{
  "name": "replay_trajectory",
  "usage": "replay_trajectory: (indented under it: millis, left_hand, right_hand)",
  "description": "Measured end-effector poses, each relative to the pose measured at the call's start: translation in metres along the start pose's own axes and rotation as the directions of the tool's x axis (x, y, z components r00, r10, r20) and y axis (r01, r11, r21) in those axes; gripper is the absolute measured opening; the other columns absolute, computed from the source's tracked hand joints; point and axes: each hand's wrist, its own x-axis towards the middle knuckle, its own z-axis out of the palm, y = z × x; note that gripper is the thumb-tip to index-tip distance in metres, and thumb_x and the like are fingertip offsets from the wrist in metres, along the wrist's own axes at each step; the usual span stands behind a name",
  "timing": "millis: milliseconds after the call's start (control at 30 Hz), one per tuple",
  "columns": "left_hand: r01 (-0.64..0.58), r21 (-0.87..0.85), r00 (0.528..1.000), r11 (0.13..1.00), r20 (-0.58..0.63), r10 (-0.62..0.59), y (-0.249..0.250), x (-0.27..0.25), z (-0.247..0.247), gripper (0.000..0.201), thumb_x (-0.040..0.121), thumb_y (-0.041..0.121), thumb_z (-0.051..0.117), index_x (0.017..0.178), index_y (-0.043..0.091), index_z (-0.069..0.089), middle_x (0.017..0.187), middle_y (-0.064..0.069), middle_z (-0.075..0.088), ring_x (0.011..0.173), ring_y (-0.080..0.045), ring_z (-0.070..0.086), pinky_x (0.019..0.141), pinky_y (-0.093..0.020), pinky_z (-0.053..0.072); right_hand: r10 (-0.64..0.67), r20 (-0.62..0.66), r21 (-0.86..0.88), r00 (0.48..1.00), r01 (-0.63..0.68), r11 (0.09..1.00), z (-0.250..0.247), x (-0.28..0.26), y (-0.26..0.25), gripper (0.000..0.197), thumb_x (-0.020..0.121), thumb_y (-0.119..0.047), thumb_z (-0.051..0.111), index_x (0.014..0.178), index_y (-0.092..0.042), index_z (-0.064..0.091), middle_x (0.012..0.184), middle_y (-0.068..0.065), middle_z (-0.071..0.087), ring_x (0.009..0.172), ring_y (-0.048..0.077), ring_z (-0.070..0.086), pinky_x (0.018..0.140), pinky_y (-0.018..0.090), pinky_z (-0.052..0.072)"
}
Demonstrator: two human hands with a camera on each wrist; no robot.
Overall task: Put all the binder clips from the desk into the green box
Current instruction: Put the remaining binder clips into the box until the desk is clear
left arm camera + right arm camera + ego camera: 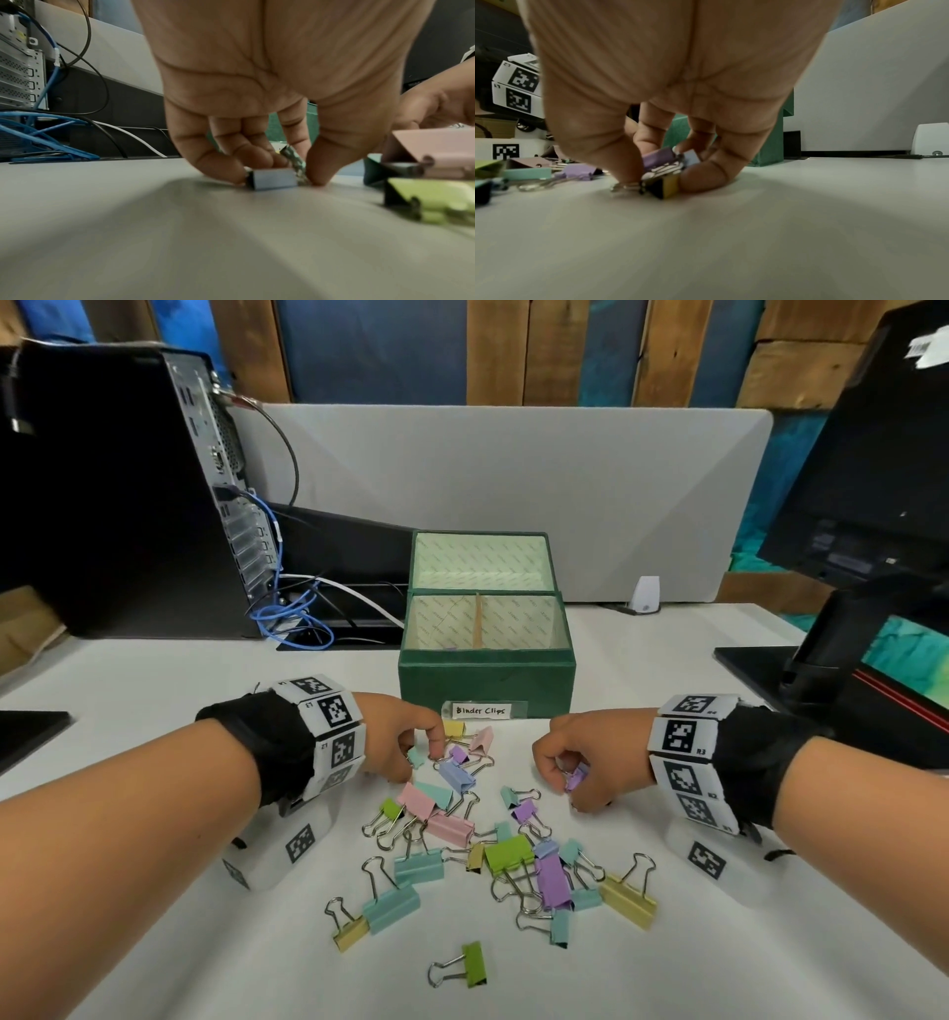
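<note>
The open green box point(487, 681), labelled "Binder Clips", stands mid-desk with its lid upright behind it. Several pastel binder clips point(464, 845) lie scattered in front of it. My left hand point(423, 755) is low on the desk at the pile's far left, its curled fingers pinching a small blue-teal clip point(272, 180). A patterned clip point(293, 160) is tucked between the same fingers. My right hand point(567, 780) is at the pile's far right and grips a small bunch: a purple clip point(658, 157) and a yellow clip point(668, 186) touching the desk.
A computer tower point(118, 495) with blue cables point(292, 618) stands at the back left. A monitor on its stand point(842, 649) fills the right. A grey divider point(513, 495) runs behind the box, with a small white device point(646, 595) at its foot.
</note>
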Motion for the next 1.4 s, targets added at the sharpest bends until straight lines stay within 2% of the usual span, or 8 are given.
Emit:
replay_trajectory:
  millis: [200,367,533,767,900,1100,1267,1400]
  left_hand:
    - [-0.022,-0.004,1.000,1.000,-0.014,0.022,-0.002,-0.007,-0.003,0.031,0.078,0.026,0.072,0.108,0.031,0.064,0.081,0.015,0.051,0.082,-0.010,0.054,0.069,-0.012,0.038]
    - [0.004,0.022,1.000,1.000,0.028,-0.005,-0.010,-0.017,-0.004,0.042,0.078,0.019,0.071,0.116,0.035,0.061,0.116,0.003,0.059,0.108,-0.016,0.058,0.093,-0.025,0.045]
    - [-0.027,0.022,1.000,0.999,0.000,0.027,-0.011,-0.015,-0.004,0.034,0.079,0.015,0.069,0.108,0.031,0.065,0.088,0.013,0.056,0.090,-0.012,0.057,0.070,-0.012,0.040]
    - [-0.050,0.008,0.997,0.999,-0.062,0.050,-0.006,-0.016,-0.005,0.023,0.075,0.008,0.067,0.093,0.022,0.070,0.077,0.014,0.055,0.078,-0.010,0.054,0.074,-0.018,0.046]
    - [-0.079,-0.049,0.989,0.996,-0.130,0.072,-0.008,-0.020,-0.009,0.026,0.072,0.007,0.068,0.080,0.032,0.066,0.082,0.010,0.060,0.081,-0.012,0.059,0.081,-0.025,0.051]
    - [-0.127,-0.179,0.970,0.976,-0.230,0.084,-0.001,-0.023,-0.025,0.029,0.073,0.007,0.070,0.075,0.035,0.064,0.077,0.008,0.061,0.070,-0.007,0.057,0.078,-0.024,0.052]
    - [-0.162,-0.221,0.950,0.962,-0.299,0.091,0.022,-0.009,-0.048,0.023,0.076,0.009,0.070,0.077,0.032,0.065,0.075,0.010,0.061,0.070,-0.009,0.058,0.078,-0.024,0.053]
    - [-0.184,-0.250,0.916,0.950,-0.395,0.073,0.041,0.014,-0.070,0.018,0.076,0.012,0.070,0.082,0.028,0.067,0.075,0.012,0.059,0.069,-0.008,0.055,0.072,-0.022,0.051]
  right_hand:
    - [-0.032,-0.040,-0.045,0.999,0.030,0.999,-0.001,-0.001,0.000,0.026,0.077,-0.019,0.066,0.067,-0.035,0.047,0.093,-0.007,0.047,0.092,0.018,0.054,0.083,0.032,0.047]
    - [-0.048,0.041,-0.054,0.998,0.050,0.997,-0.007,-0.006,0.002,0.024,0.077,-0.025,0.069,0.099,-0.031,0.059,0.108,-0.006,0.048,0.100,0.013,0.052,0.085,0.026,0.047]
    - [-0.032,0.086,-0.092,0.996,0.040,0.995,-0.008,-0.006,0.000,0.028,0.078,-0.018,0.067,0.097,-0.032,0.053,0.109,-0.003,0.047,0.094,0.014,0.049,0.081,0.028,0.045]
    - [-0.020,0.054,-0.011,0.998,0.020,1.000,-0.009,-0.001,0.002,0.013,0.079,-0.020,0.068,0.086,-0.029,0.061,0.094,-0.007,0.052,0.087,0.013,0.053,0.083,0.029,0.047]
    - [-0.001,-0.011,0.065,1.000,0.001,0.998,-0.012,-0.002,0.006,0.016,0.085,-0.021,0.063,0.100,-0.023,0.070,0.103,-0.002,0.063,0.097,0.016,0.062,0.085,0.025,0.047]
    - [-0.038,0.101,-0.052,0.994,0.044,0.998,-0.009,-0.008,0.001,0.044,0.079,-0.023,0.069,0.120,-0.034,0.056,0.120,-0.004,0.049,0.107,0.017,0.055,0.094,0.033,0.048]
    - [-0.039,0.083,-0.146,0.996,0.051,0.988,-0.009,-0.003,0.000,0.027,0.077,-0.016,0.068,0.100,-0.026,0.058,0.108,0.001,0.052,0.098,0.023,0.056,0.080,0.032,0.046]
    - [-0.018,0.099,-0.090,0.995,0.027,0.996,-0.009,0.003,0.005,0.023,0.076,-0.019,0.068,0.074,-0.034,0.050,0.105,0.006,0.061,0.081,0.016,0.052,0.065,0.025,0.042]
